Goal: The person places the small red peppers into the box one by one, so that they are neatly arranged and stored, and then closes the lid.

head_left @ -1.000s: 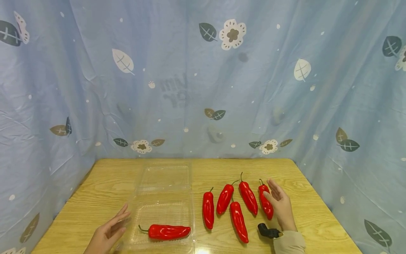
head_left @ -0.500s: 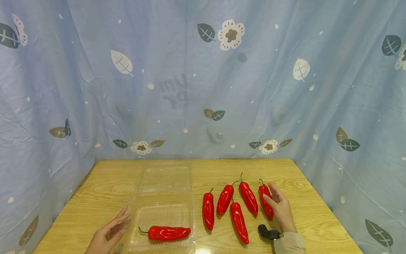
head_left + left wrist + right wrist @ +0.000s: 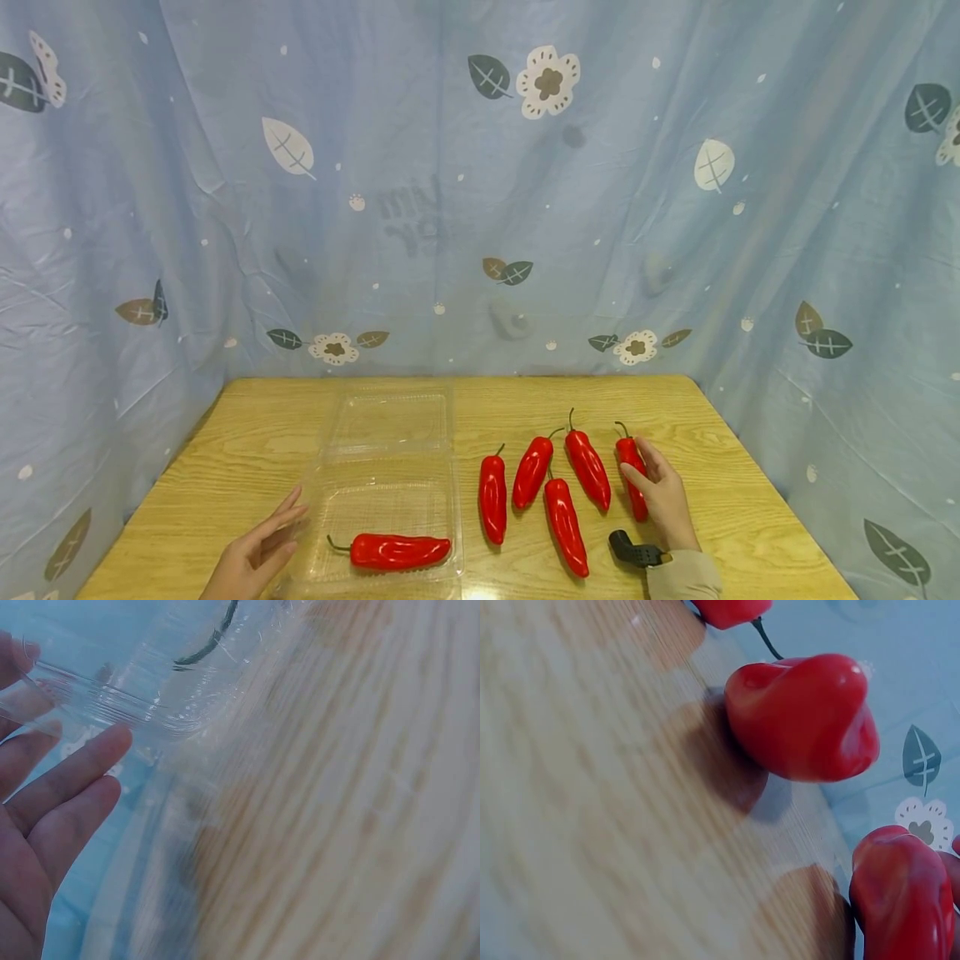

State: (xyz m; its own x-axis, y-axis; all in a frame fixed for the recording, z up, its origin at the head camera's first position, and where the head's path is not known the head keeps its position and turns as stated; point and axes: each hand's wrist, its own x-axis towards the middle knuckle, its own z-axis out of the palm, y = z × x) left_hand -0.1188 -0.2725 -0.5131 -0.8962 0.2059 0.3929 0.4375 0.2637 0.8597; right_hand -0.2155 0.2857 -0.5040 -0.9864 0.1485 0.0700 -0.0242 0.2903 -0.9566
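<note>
My right hand [image 3: 665, 500] holds a red pepper [image 3: 630, 467] at the right end of the group, thumb on its left side and fingers on its right. In the right wrist view this pepper [image 3: 900, 900] fills the lower right corner, with the hand mostly cut off. My left hand [image 3: 255, 550] is at the left edge of a clear plastic clamshell box [image 3: 390, 492], fingers extended. In the left wrist view the fingertips lie beside or against the box's wall [image 3: 112, 705]; contact is hard to tell. One red pepper [image 3: 400, 552] lies sideways in the box's near half.
Several more red peppers lie between the box and my right hand, including a left one [image 3: 492, 498] and a near one [image 3: 565, 525]. The box's lid [image 3: 393, 421] lies folded back. A black device [image 3: 635, 550] sits at the right wrist. A patterned curtain [image 3: 442, 208] hangs behind the table.
My right hand has lowered slightly around the rightmost pepper and its fingers have closed in. That pepper has shifted a little to the right. The left hand stays still.
</note>
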